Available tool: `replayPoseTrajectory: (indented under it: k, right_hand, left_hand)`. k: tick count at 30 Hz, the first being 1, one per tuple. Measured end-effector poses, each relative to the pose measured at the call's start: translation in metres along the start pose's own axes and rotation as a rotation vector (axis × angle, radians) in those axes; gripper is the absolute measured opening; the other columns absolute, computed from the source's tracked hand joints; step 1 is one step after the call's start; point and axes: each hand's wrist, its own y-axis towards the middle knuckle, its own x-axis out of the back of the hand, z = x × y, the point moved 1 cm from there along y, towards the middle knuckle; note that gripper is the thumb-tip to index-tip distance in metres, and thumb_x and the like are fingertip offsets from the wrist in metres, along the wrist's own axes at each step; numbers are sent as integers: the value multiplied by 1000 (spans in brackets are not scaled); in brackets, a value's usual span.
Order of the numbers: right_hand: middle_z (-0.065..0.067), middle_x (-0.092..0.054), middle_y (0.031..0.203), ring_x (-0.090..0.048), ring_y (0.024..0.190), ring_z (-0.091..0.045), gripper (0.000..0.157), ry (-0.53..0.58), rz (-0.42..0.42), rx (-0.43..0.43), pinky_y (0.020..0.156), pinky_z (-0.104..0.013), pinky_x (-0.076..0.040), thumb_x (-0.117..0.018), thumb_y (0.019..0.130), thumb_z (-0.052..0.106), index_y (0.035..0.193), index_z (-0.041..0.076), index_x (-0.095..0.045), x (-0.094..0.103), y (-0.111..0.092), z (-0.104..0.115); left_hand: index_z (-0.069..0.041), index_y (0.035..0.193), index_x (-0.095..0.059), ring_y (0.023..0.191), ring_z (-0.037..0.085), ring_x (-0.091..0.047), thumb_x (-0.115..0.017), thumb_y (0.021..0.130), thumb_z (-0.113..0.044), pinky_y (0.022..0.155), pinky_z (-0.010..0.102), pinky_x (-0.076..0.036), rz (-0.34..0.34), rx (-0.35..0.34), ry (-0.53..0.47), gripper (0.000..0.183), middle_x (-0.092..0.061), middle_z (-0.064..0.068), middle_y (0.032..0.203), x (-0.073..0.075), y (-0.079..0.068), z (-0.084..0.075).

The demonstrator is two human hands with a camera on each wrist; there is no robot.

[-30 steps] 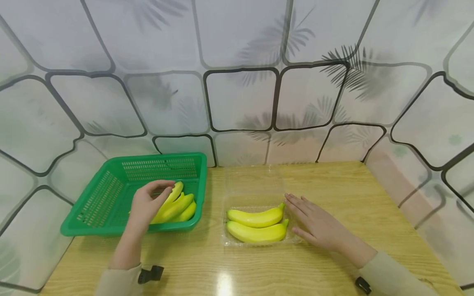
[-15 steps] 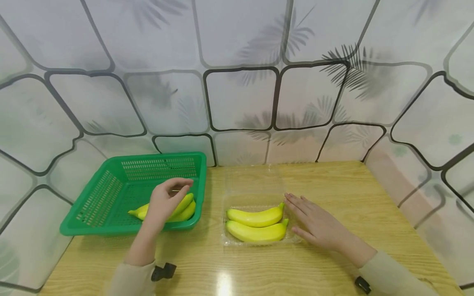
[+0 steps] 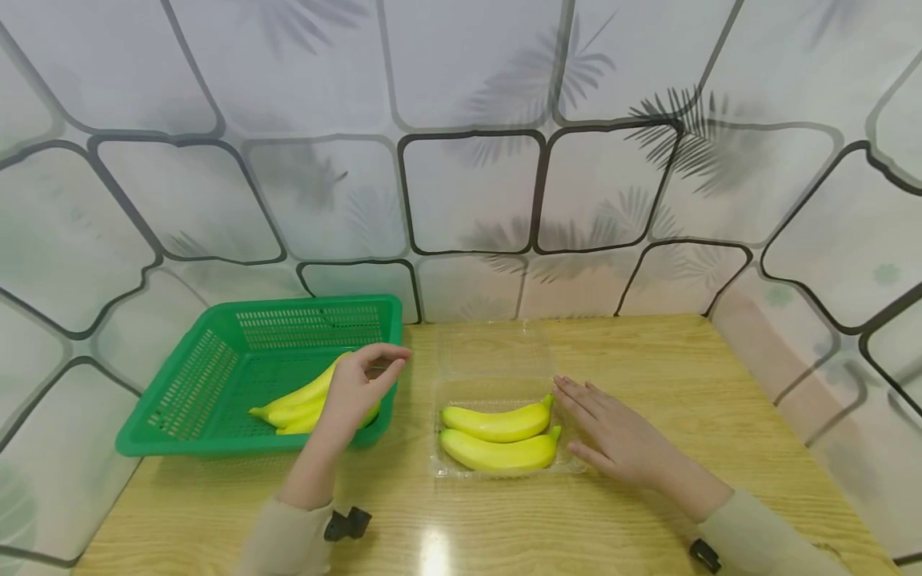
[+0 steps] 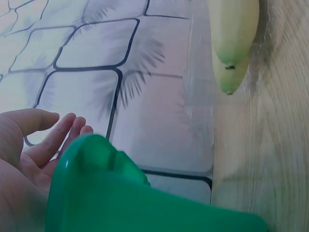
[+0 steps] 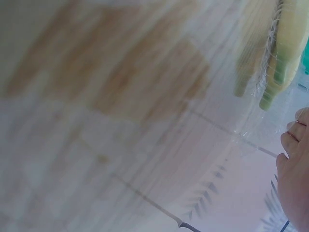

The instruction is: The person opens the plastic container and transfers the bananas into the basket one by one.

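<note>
My left hand hovers at the right rim of a green plastic basket, fingers loosely bent with thumb and fingertips apart. Nothing lies between them in the left wrist view, where the hand shows behind the basket's rim. Several yellow bananas lie inside the basket, partly covered by my left hand and forearm. Two more bananas sit side by side in a clear plastic clamshell box. My right hand rests with straightened fingers at the box's right edge, fingertips close to the banana stems.
The box's transparent lid stands open toward the back wall. Basket and box stand on a wooden table, with a strip of tabletop between them. Patterned walls enclose the table at the back and sides.
My left hand has moved right, from over the bananas in the basket to its right rim, uncovering bananas on the left. The right hand and the box have stayed put.
</note>
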Motion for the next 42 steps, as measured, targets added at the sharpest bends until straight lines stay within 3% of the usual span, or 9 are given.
replayPoseTrajectory:
  k: [4, 11, 19, 27, 35, 42]
  right_hand:
    - [-24, -43, 165, -45, 151, -37, 74, -1, 0, 2, 136, -26, -2, -68, 101, 33, 159, -5, -41, -1, 0, 0]
    - [-25, -44, 165, -46, 150, -37, 71, 2, -10, 7, 137, -26, -3, -62, 106, 37, 158, -6, -42, -1, 0, -1]
    - [-25, -44, 164, -44, 152, -35, 69, 2, -16, 11, 137, -27, -4, -61, 107, 37, 158, -6, -42, 0, -1, 0]
    - [-25, -44, 164, -42, 154, -31, 68, -5, -16, 6, 136, -26, -5, -45, 114, 45, 159, -5, -41, -1, -1, -1]
    - [-25, -44, 164, -44, 153, -33, 67, -7, -11, 6, 136, -26, -4, -45, 113, 44, 159, -5, -41, 0, -1, 0]
    - [-25, -44, 164, -47, 150, -37, 67, -9, -7, 0, 136, -26, -3, -44, 114, 45, 158, -6, -41, -1, -1, 0]
  left_hand:
    - [-2, 120, -77, 107, 30, -73, -67, 104, -5, 88, 21, -59, 23, -13, -10, 20, -78, 17, 119, -11, 3, -3]
    - [-3, 120, -77, 103, 26, -73, -68, 103, -6, 86, 20, -58, 78, -40, -24, 19, -79, 16, 117, -28, 5, -9]
    - [-2, 116, -78, 103, 31, -74, -69, 102, -5, 88, 28, -61, 136, -61, -27, 18, -80, 17, 114, -48, 6, -8]
    - [-6, 114, -79, 100, 25, -74, -69, 102, -7, 86, 28, -62, 172, -72, 13, 16, -81, 11, 112, -66, 5, -9]
    - [-1, 113, -79, 95, 27, -75, -67, 102, -5, 82, 26, -63, 230, -133, 11, 16, -80, 15, 110, -82, 6, -2]
    - [0, 113, -78, 98, 29, -74, -66, 103, -5, 85, 32, -64, 257, -112, -9, 16, -80, 16, 111, -92, 6, 3]
